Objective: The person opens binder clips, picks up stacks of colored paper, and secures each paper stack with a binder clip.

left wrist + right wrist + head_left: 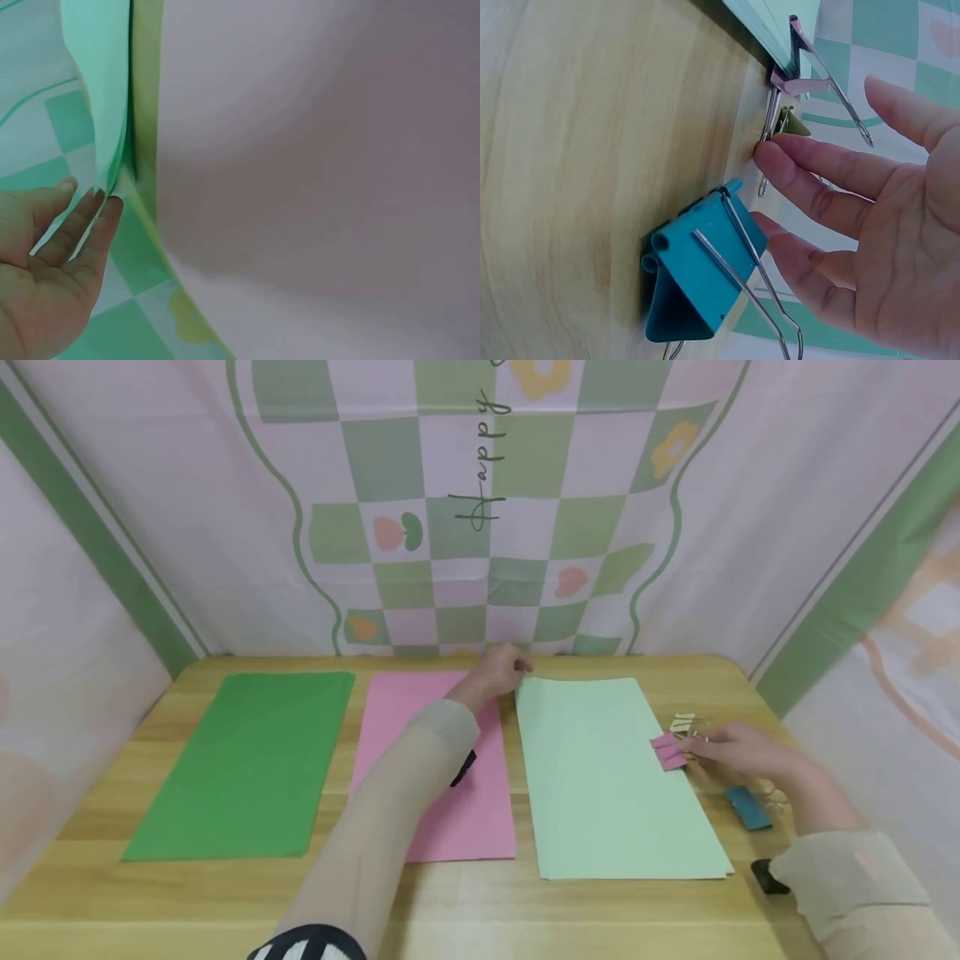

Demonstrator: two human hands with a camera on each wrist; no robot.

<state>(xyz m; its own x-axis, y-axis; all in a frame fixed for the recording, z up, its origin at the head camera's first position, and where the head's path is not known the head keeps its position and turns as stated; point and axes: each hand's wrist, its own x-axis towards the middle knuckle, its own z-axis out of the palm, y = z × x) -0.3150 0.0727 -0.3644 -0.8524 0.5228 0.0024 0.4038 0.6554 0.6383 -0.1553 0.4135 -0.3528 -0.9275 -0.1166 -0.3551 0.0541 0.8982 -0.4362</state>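
Observation:
A stack of pale green paper (615,785) lies on the table's right half. At its far left corner is my left hand (495,675). Seen from the left wrist, the fingertips (111,206) touch the stack's raised corner, the thumb apart from them. A pink binder clip (669,752) sits on the stack's right edge, its wire handles spread. My right hand (738,747) is beside it; in the right wrist view its fingers (810,169) touch one handle, while the thumb is off the other.
A teal binder clip (748,808) lies on the table near the right wrist. A yellow binder clip (682,722) is behind the pink one. Pink paper (468,827) lies under my left forearm, and dark green paper (243,768) is farther left. A patterned cloth (457,460) hangs behind the table.

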